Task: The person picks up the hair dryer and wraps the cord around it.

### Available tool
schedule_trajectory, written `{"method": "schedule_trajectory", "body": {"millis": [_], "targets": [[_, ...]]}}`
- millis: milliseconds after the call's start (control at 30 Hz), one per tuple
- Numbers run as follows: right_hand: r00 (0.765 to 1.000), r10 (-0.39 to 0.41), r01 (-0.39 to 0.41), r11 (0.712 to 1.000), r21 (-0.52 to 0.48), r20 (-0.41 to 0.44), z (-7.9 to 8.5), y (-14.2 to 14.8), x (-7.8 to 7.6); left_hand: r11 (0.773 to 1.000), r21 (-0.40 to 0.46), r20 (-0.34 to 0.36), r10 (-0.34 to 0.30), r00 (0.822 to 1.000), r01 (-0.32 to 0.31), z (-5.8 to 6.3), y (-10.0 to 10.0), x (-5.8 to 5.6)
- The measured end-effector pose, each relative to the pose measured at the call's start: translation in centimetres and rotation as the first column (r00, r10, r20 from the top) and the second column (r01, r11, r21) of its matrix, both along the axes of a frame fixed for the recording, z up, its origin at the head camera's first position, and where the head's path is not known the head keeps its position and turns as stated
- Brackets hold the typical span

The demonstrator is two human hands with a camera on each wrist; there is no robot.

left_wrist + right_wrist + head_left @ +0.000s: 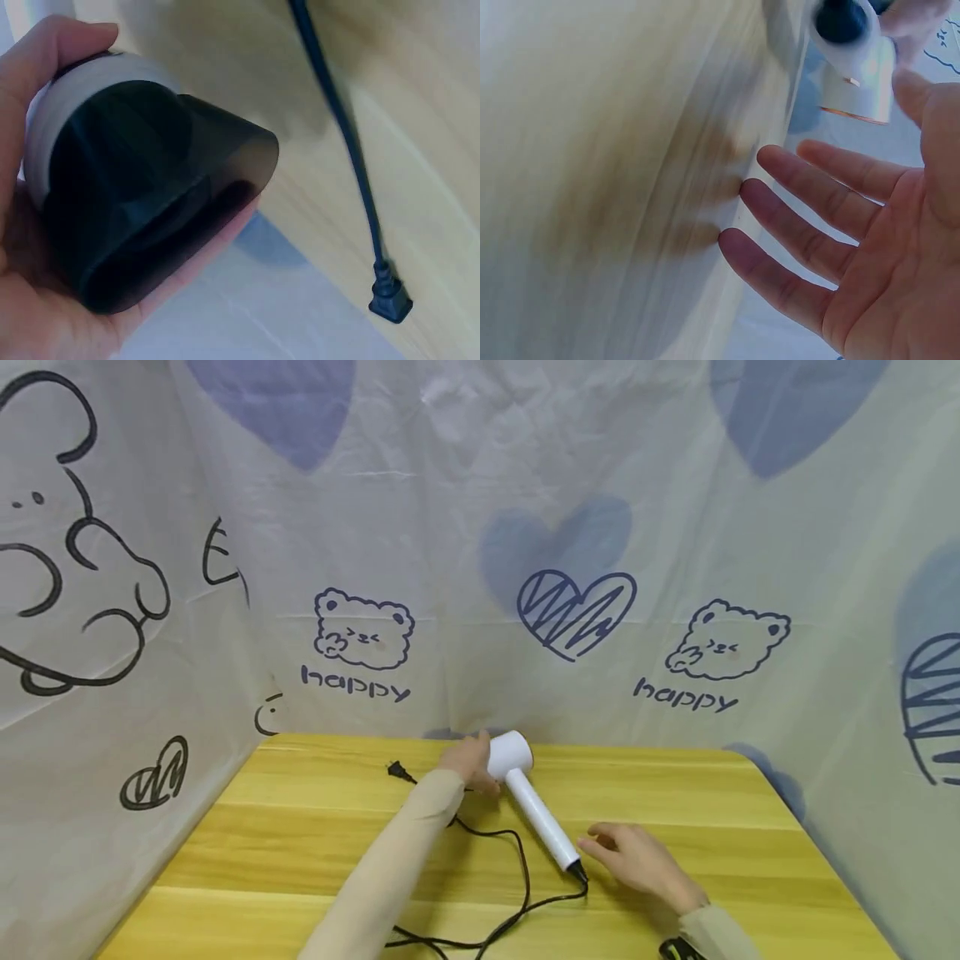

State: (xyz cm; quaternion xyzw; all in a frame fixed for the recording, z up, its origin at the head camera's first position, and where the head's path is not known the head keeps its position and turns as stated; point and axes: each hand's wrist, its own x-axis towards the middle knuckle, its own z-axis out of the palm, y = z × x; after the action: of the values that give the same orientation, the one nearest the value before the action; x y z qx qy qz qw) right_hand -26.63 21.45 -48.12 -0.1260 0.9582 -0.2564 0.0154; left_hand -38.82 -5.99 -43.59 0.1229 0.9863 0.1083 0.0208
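A white hair dryer (542, 818) lies aslant on the wooden table, its round head at the back and its handle pointing toward the front right. My left hand (471, 762) grips the head around its dark, flattened nozzle (124, 150), which shows in the left wrist view with the thumb on one side and the fingers behind. Just right of the handle's lower end is my right hand (637, 864), fingers spread and apart from the dryer. In the right wrist view its palm and fingers (802, 202) hold nothing.
The dryer's black cord (517, 860) loops across the table toward the front edge. Its plug (399, 770) lies at the back, left of my left hand. Behind the table (300, 827) hangs a pale cloth (450, 527) printed with hearts and bears.
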Motion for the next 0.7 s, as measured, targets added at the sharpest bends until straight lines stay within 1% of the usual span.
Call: {"method": "schedule_trajectory", "body": {"millis": [33, 100, 200, 267, 333, 433, 533, 600, 700], "targets": [[1.000, -0.002, 0.002, 1.000, -0.005, 0.002, 0.0, -0.2, -0.1, 1.000, 0.028, -0.024, 0.009, 1.000, -0.008, 0.3, -0.4, -0.1], [1.000, -0.010, 0.010, 1.000, -0.022, -0.001, 0.1, -0.5, -0.2, 0.994, 0.111, -0.065, 0.023, 0.998, -0.016, 1.1, -1.0, -0.1], [1.000, -0.017, 0.018, 0.996, -0.090, 0.005, 0.1, -1.1, -0.5, 0.976, 0.215, -0.103, 0.038, 0.994, -0.015, 2.2, -2.1, 0.1], [0.999, -0.040, 0.042, 0.986, -0.159, 0.016, 0.0, -1.4, -0.6, 0.957, 0.289, -0.100, 0.049, 0.994, -0.019, 2.8, -2.7, 0.6], [0.997, -0.070, 0.074, 0.971, -0.228, 0.025, 0.1, -1.6, -0.7, 0.934, 0.357, -0.095, 0.067, 0.993, -0.029, 3.3, -3.3, 1.1], [0.993, -0.111, 0.115, 0.945, -0.306, 0.030, 0.5, -1.8, -1.0, 0.890, 0.453, -0.105, 0.108, 0.989, -0.049, 3.7, -4.3, 2.0], [0.994, -0.089, 0.105, 0.908, -0.405, 0.059, 1.4, -1.9, -1.1, 0.833, 0.547, -0.105, 0.165, 0.981, -0.081, 3.9, -5.1, 2.8], [0.995, -0.058, 0.087, 0.875, -0.475, 0.076, 1.9, -2.1, -1.1, 0.775, 0.623, -0.074, 0.199, 0.977, -0.110, 3.9, -5.5, 3.2], [0.997, -0.023, 0.064, 0.809, -0.585, 0.077, 2.5, -2.3, -1.1, 0.665, 0.730, -0.010, 0.242, 0.970, -0.158, 3.9, -6.0, 4.0]]}}
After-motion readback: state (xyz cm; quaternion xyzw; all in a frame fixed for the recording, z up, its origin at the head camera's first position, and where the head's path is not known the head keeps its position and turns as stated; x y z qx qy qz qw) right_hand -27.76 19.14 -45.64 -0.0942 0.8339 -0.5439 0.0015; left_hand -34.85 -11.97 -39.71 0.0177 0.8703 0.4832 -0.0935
